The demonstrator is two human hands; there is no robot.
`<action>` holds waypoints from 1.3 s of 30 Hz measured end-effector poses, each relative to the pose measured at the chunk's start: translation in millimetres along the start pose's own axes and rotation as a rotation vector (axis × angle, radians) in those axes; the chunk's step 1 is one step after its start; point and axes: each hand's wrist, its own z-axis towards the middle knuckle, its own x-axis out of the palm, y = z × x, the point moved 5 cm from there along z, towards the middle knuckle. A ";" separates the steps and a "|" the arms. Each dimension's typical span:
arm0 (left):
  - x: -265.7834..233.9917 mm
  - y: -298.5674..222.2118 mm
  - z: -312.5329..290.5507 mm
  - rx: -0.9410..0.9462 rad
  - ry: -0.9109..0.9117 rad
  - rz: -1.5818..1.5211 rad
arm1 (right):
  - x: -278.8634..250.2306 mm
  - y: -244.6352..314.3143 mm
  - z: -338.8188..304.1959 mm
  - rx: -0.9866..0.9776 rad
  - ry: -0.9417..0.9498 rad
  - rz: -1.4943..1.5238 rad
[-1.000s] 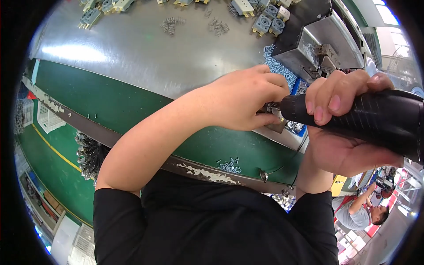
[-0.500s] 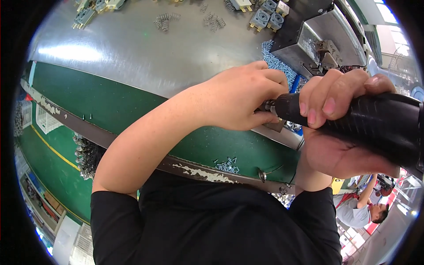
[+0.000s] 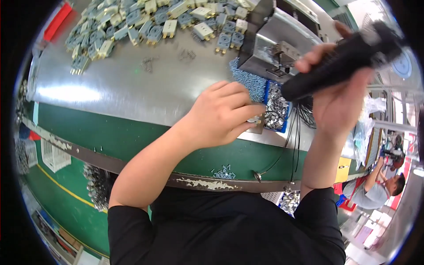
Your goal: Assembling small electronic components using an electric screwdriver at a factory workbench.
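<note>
My right hand (image 3: 342, 99) grips a black cylindrical power screwdriver (image 3: 316, 77), raised over the right side of the bench. Its lower end tilts toward the left, near a blue bin (image 3: 266, 93) of small shiny metal parts. My left hand (image 3: 223, 112) is closed, thumb and forefinger pinched at a small metal piece (image 3: 254, 119); the fingers partly hide it. Just beyond that hand, a heap of small bluish screws (image 3: 249, 83) lies on the steel bench top (image 3: 119, 84). A metal fixture (image 3: 282, 55) stands behind the bin.
Many grey-and-cream block parts (image 3: 170, 28) cover the far bench, with loose springs (image 3: 147, 64) before them. More screws (image 3: 225, 172) lie on the green front strip (image 3: 132, 137). Black cables (image 3: 299, 128) hang beside the bin. A co-worker (image 3: 375, 190) is at far right.
My right hand has lifted the screwdriver up and away from my left hand, which has moved left. The view has shifted, showing more block parts and the blue bin.
</note>
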 end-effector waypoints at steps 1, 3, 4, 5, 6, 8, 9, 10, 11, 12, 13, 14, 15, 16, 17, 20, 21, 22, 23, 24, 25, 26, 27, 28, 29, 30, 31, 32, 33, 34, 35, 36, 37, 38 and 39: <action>-1.7 -5.3 -0.1 0.072 -0.067 0.067 | -1.7 0.6 0.4 0.022 0.048 -0.086; -0.9 -8.3 0.8 0.088 -0.085 0.004 | -1.2 0.8 -2.2 0.049 0.074 -0.106; -2.7 -8.3 -0.3 0.074 -0.111 -0.048 | -1.8 1.2 -4.5 0.038 0.078 -0.153; -2.4 -10.0 -0.8 0.089 -0.098 -0.048 | -2.0 0.5 -7.6 0.027 0.083 -0.200; -2.1 -11.4 -1.1 0.102 -0.084 -0.078 | -1.6 -0.5 -13.9 -0.003 0.011 -0.075; 4.4 -16.1 -2.4 0.124 -0.061 -0.115 | -5.1 4.9 -26.4 -0.066 -0.101 -0.188; 8.6 -15.0 -3.7 0.059 -0.046 -0.163 | -5.2 10.7 -30.5 -0.158 -0.163 -0.261; 11.8 -13.6 -4.0 -0.005 -0.029 -0.216 | -16.6 10.2 -40.2 -0.184 -0.216 -0.385; 12.6 -16.5 -2.5 0.008 -0.019 -0.224 | -30.2 10.1 -52.3 -0.208 -0.269 -0.513; 12.4 -17.4 -1.6 0.002 0.000 -0.226 | -36.0 10.0 -64.3 -0.219 -0.264 -0.504; 11.8 -18.1 -1.5 -0.008 0.016 -0.222 | -35.3 14.2 -71.5 -0.139 -0.169 -0.655; 11.3 -19.4 -2.4 -0.001 0.020 -0.222 | -27.6 10.1 -74.2 -0.066 0.018 -0.699; 11.4 -18.6 -4.1 -0.020 0.023 -0.227 | -19.6 4.2 -77.4 0.008 0.207 -0.737; 12.4 -18.0 -3.8 -0.030 0.025 -0.238 | -10.2 4.8 -80.4 -0.073 0.331 -0.806; 12.7 -18.8 -2.8 -0.015 0.027 -0.241 | 0.3 3.2 -84.2 -0.154 0.457 -0.874; 12.5 -22.0 -0.8 0.034 0.005 -0.232 | 10.4 -7.2 -102.3 -0.013 0.554 -0.884; 12.0 -24.2 -1.4 0.040 -0.026 -0.192 | 10.6 -9.0 -104.5 -0.019 0.542 -0.898; 11.0 -26.2 -2.2 0.046 -0.055 -0.154 | 11.1 -12.1 -106.2 -0.039 0.526 -0.926; 10.5 -29.0 -2.0 0.065 -0.053 -0.158 | 12.1 -13.4 -107.1 -0.058 0.508 -0.953; 8.1 -29.2 -1.5 0.037 -0.092 -0.146 | 13.0 -13.3 -108.0 -0.072 0.474 -0.987; 5.2 -29.6 -2.4 0.005 -0.130 -0.131 | 14.9 -14.3 -108.9 -0.076 0.461 -0.996; 5.5 -32.0 -3.3 0.019 -0.126 -0.133 | 14.9 -14.2 -109.4 -0.098 0.412 -1.019; 5.6 -31.8 -4.5 -0.007 -0.140 -0.128 | 14.5 -14.3 -110.1 -0.120 0.362 -1.042; 5.3 -32.7 -3.4 -0.034 -0.155 -0.126 | 14.0 -15.0 -111.5 -0.139 0.340 -1.084; 5.2 -35.7 -2.0 -0.023 -0.151 -0.131 | 14.0 -15.7 -112.8 -0.139 0.329 -1.091; 3.9 -38.6 -0.6 -0.029 -0.160 -0.093 | 14.1 -15.7 -114.2 -0.151 0.310 -1.100; 2.4 -40.8 0.3 -0.038 -0.172 -0.052 | 14.2 -15.1 -114.2 -0.165 0.296 -1.107; 2.4 -42.1 -0.5 -0.033 -0.169 -0.053 | 13.7 -14.7 -113.6 -0.165 0.290 -1.109; 2.2 -42.0 -2.1 -0.052 -0.170 -0.030 | 13.5 -14.6 -112.9 -0.175 0.303 -1.115; 2.2 -42.3 -3.6 -0.073 -0.171 -0.007 | 13.3 -14.7 -112.1 -0.183 0.317 -1.120; 2.8 -43.8 -5.2 -0.073 -0.167 -0.009 | 12.4 -15.6 -110.7 -0.180 0.314 -1.119; 3.3 -44.7 -6.8 -0.088 -0.168 -0.002 | 13.6 -13.0 -110.0 -0.283 0.313 -1.120; 2.4 -47.1 -6.5 -0.106 -0.169 0.005 | 14.6 -10.0 -109.8 -0.385 0.313 -1.117; 2.5 -48.7 -3.6 -0.110 -0.165 0.003 | 10.5 -13.0 -109.8 -0.379 0.313 -1.113; 3.2 -56.7 1.8 0.032 -0.156 -0.037 | 4.8 -9.2 -114.3 -0.566 0.245 -1.120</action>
